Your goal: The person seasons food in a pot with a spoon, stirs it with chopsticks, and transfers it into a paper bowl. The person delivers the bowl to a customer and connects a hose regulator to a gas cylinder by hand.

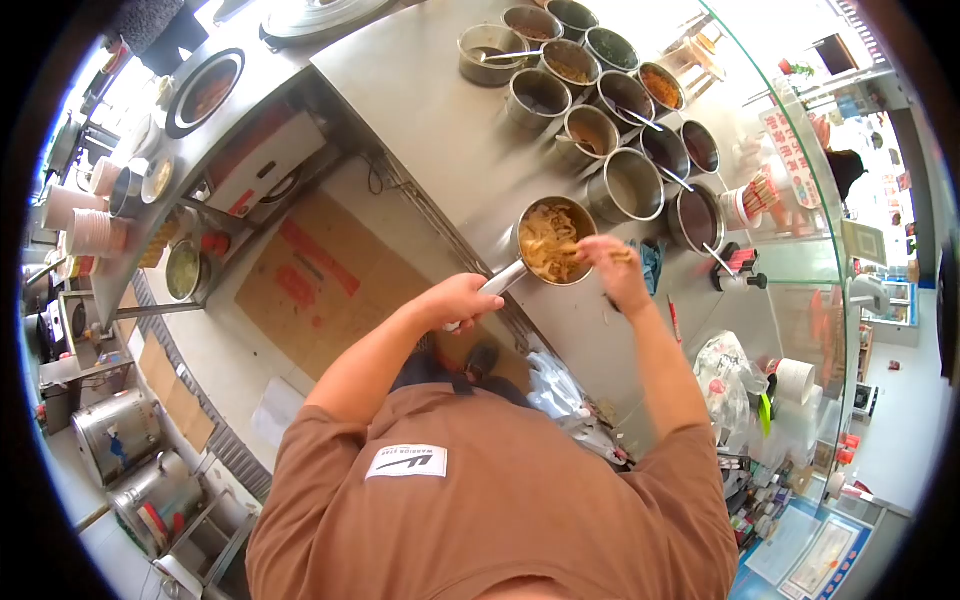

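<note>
Nearest: brown shirt (500,490) with a white label, then two bare forearms reaching forward. Left hand (462,301) closed round the handle (503,279) of a small metal pan (588,222). Right hand (612,270) pinching a thin, light-brown utensil (572,248), its end in the pan among pale, yellowish-brown strips of food (546,236). Fingers slightly blurred; exact grip hard to read.

Pan sits over the near edge of the steel surface (430,110); whether it touches down, cannot tell. Crowding it on the far side: a deep steel pot (606,192), just beside the rim, and more metal containers beyond, close together, several with spoon handles (716,260) sticking out over their rims. These stand in the way forward. Right of the right hand, a crumpled blue cloth (652,266) and a red pen-like item (674,318); further right, a clear plastic bag (728,370) and a cup of skewer-like sticks (740,207).

Off to the left, flattened cardboard (320,275) on the floor; past it, stacked paper cups (92,232) on another counter (205,110). Farther off, right: a glass screen (815,210) and a wooden stool (700,55).
</note>
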Demonstrator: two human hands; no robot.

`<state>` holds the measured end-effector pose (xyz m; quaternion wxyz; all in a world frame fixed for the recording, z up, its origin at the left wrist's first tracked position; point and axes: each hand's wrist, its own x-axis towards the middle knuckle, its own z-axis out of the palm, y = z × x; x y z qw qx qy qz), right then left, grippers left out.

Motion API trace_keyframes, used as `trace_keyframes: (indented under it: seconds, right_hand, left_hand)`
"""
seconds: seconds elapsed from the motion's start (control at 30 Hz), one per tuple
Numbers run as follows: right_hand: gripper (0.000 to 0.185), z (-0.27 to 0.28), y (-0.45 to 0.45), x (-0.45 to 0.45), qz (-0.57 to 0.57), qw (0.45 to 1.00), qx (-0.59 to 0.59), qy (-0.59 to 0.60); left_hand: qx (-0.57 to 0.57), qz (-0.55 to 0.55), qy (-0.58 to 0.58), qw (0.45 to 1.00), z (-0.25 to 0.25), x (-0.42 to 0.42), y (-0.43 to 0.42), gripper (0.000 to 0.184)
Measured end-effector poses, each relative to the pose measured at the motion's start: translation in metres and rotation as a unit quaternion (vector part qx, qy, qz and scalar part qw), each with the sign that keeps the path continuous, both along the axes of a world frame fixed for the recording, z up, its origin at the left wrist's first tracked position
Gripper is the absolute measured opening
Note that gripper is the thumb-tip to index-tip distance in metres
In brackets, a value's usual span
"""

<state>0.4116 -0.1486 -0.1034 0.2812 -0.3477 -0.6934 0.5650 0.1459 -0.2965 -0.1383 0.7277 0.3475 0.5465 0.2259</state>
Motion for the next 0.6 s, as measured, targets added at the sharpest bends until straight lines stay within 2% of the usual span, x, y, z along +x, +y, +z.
trace_keyframes:
  seconds: [0.03, 0.1, 0.13, 0.23, 0.27, 0.3, 0.37, 0.4, 0.43, 0.5, 0.53, 0.57, 0.6]
  right_hand:
    - [0.015, -0.004, 0.002, 0.003, -0.003, 1.000, -0.003, -0.001]
    - [0.015, -0.006, 0.012, 0.002, -0.018, 0.988, 0.133, -0.075]
    - [0.014, -0.004, 0.010, -0.001, 0.034, 0.990, 0.104, -0.090]
    - [0.017, 0.011, 0.022, -0.011, 0.025, 0.990, 0.083, -0.108]
    - [0.017, 0.022, 0.025, -0.015, 0.023, 0.973, 0.141, -0.179]
    - [0.017, 0.039, 0.025, -0.023, 0.027, 0.972, 0.146, -0.179]
    - [0.017, 0.068, 0.013, -0.044, 0.234, 0.908, 0.206, -0.281]
    - [0.015, 0.076, 0.015, -0.054, 0.266, 0.912, 0.181, -0.256]
    - [0.015, 0.072, 0.025, -0.055, 0.255, 0.924, 0.199, -0.205]
    - [0.016, 0.057, 0.062, -0.041, 0.175, 0.960, 0.135, -0.172]
    - [0.018, 0.049, 0.068, -0.029, 0.116, 0.981, 0.042, -0.151]
    - [0.018, 0.035, 0.068, -0.012, 0.116, 0.981, 0.044, -0.149]
    - [0.019, 0.019, 0.062, 0.006, 0.066, 0.988, 0.011, -0.136]
  left_hand:
    - [0.006, -0.008, -0.006, 1.000, -0.001, -0.002, 0.000, 0.025]
    - [0.013, -0.008, -0.004, 1.000, 0.001, -0.007, 0.006, 0.025]
    - [0.017, -0.019, 0.003, 1.000, 0.006, -0.010, 0.009, 0.025]
    - [0.009, -0.063, 0.022, 0.998, 0.005, -0.022, 0.007, 0.024]
    - [0.010, -0.086, 0.030, 0.996, 0.003, -0.026, 0.011, 0.024]
    - [0.014, -0.082, 0.030, 0.996, 0.004, -0.029, 0.015, 0.024]
    - [0.023, -0.128, 0.056, 0.990, 0.004, -0.037, 0.017, 0.024]
    - [0.018, -0.130, 0.057, 0.990, 0.005, -0.041, 0.016, 0.024]
    - [0.028, -0.170, 0.074, 0.982, 0.008, -0.045, 0.018, 0.025]
    - [0.039, -0.211, 0.089, 0.973, 0.008, -0.048, 0.016, 0.025]
    - [0.024, -0.170, 0.064, 0.983, 0.005, -0.050, 0.010, 0.026]
    - [0.008, -0.127, 0.039, 0.991, 0.003, -0.051, 0.004, 0.026]
    - [0.005, -0.087, 0.018, 0.996, 0.003, -0.049, -0.002, 0.026]
